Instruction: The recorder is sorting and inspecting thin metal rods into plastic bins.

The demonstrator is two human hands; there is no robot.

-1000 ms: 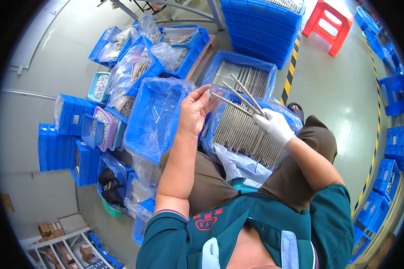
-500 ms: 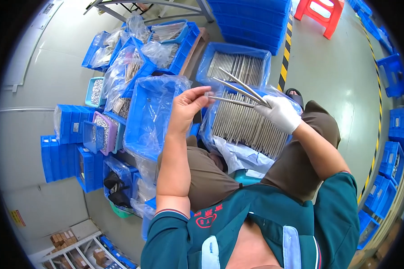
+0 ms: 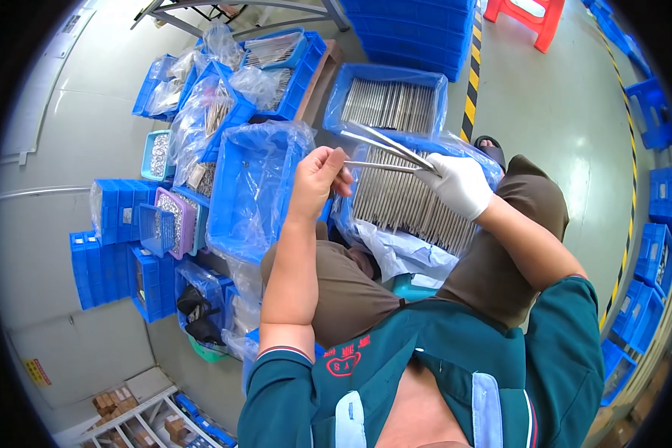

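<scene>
My right hand, in a white glove, is closed around the near ends of a few slim metal rods, which fan out to the left. At the tip of the lowest rod, the bare fingers of my left hand are pinched together; whether a small part is between them is hidden. Beneath the rods, a plastic-lined blue crate holds rows of similar metal rods packed side by side. White wrapping lies over its near edge.
A blue crate lined with clear plastic stands to the left. Beyond is another crate of rods, with stacked blue crates behind. Trays of small shiny parts sit at far left. A red stool stands at upper right.
Both hands have shifted slightly, the right one a little to the left with the rods. My left fingers have curled in more at the lowest rod's tip.
</scene>
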